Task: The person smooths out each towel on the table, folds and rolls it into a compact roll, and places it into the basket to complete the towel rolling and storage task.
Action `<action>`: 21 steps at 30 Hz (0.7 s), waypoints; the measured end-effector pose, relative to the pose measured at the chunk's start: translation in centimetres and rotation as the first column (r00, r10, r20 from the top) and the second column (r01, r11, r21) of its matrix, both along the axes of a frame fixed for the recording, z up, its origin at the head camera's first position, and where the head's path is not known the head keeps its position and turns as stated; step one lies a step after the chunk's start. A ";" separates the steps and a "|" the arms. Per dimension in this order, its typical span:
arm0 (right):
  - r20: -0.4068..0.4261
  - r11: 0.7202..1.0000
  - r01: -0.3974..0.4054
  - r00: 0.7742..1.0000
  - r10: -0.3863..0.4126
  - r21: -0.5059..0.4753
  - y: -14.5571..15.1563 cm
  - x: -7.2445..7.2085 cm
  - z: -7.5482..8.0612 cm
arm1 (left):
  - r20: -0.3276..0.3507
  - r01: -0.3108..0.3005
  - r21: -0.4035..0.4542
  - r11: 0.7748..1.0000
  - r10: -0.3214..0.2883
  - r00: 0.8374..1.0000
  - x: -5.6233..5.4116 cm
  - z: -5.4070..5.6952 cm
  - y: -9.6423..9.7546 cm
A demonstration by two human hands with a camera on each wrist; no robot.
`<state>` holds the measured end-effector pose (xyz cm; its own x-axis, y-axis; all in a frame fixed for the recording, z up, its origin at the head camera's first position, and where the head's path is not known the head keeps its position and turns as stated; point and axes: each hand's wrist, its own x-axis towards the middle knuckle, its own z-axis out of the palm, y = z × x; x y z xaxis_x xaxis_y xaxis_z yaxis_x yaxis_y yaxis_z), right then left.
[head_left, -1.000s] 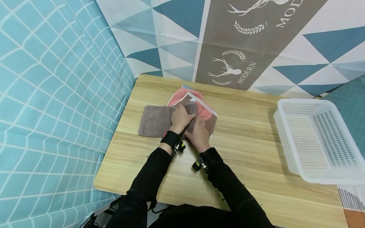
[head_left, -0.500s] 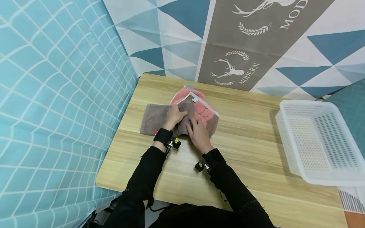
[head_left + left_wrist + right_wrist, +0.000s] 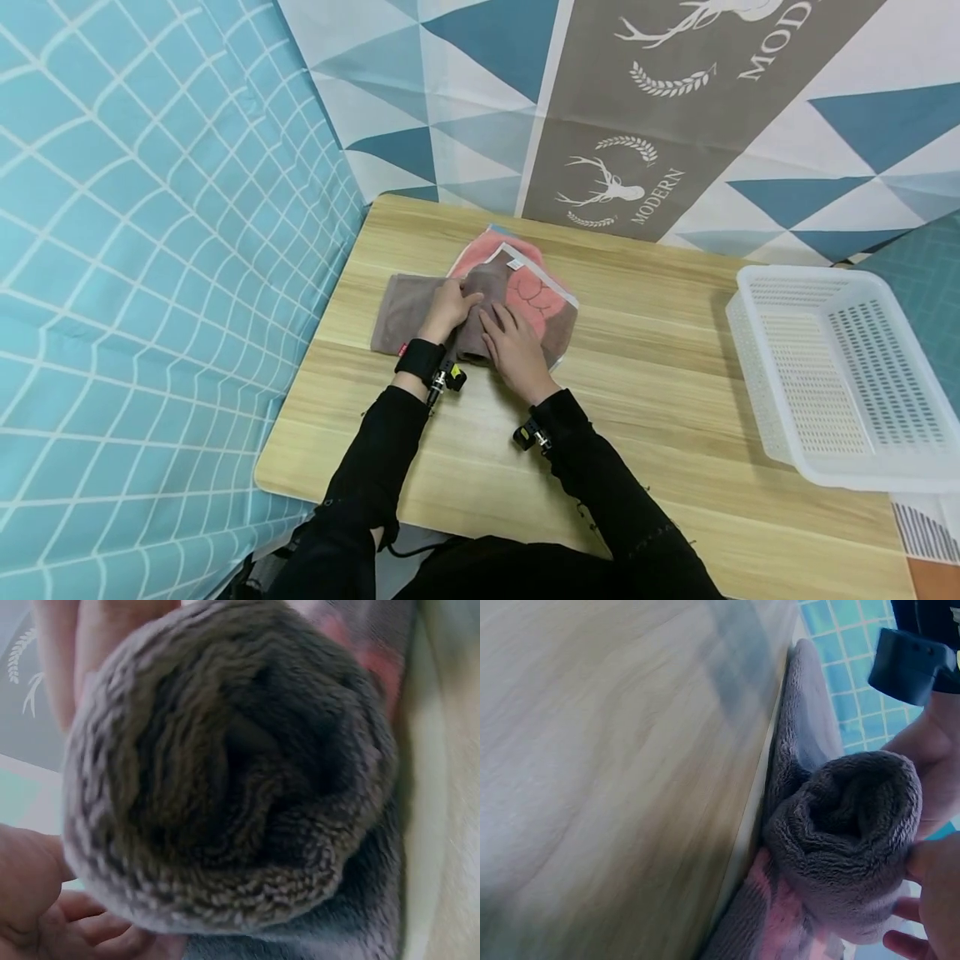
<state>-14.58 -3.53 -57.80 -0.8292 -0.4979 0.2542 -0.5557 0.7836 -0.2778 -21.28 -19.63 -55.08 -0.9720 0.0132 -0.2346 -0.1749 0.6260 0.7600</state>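
Observation:
A grey-brown and pink towel (image 3: 536,300) lies on the table, its middle rolled into a thick roll (image 3: 482,312). To the left stretches its flat grey part (image 3: 405,312); the pink-patterned side shows at the right. My left hand (image 3: 447,310) grips the roll from the left, thumb on top; some of its fingers are hidden behind it. My right hand (image 3: 517,354) rests extended fingers on the roll's right side. The roll's hollow near end (image 3: 240,765) fills the left wrist view. In the right wrist view, both hands are beside the roll (image 3: 847,832).
A white perforated plastic basket (image 3: 765,375) stands on the right side of the wooden table (image 3: 645,400). Behind the table hangs a patterned cloth (image 3: 480,92), and a blue checked cloth (image 3: 165,275) hangs along the left.
Both hands earlier held the bunched roll closely. My left hand has moved left and toward me, and the roll's near end has shifted left. My right hand's fingers have loosened and spread on it.

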 end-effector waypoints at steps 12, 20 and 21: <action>0.034 0.991 -0.039 0.999 0.035 0.128 -2.3 -0.7 -0.3 | -0.176 -0.122 -0.226 0.967 0.082 0.981 0.0 0.1 -0.5; 0.029 0.990 -0.090 0.996 0.088 0.109 -4.2 -0.6 -1.0 | -0.139 -0.067 -0.309 0.949 0.025 0.990 -0.2 1.5 -0.7; 0.027 0.988 -0.103 0.995 0.100 0.120 -4.4 -0.4 -1.2 | -0.114 -0.046 -0.320 0.946 0.010 0.993 -0.2 1.5 -0.7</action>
<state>-14.98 -7.90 -59.01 -0.7772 -0.6056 0.1707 -0.6291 0.7520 -0.1968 -21.47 -20.37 -53.57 -0.9908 -0.0728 -0.1142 -0.1231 0.8363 0.5343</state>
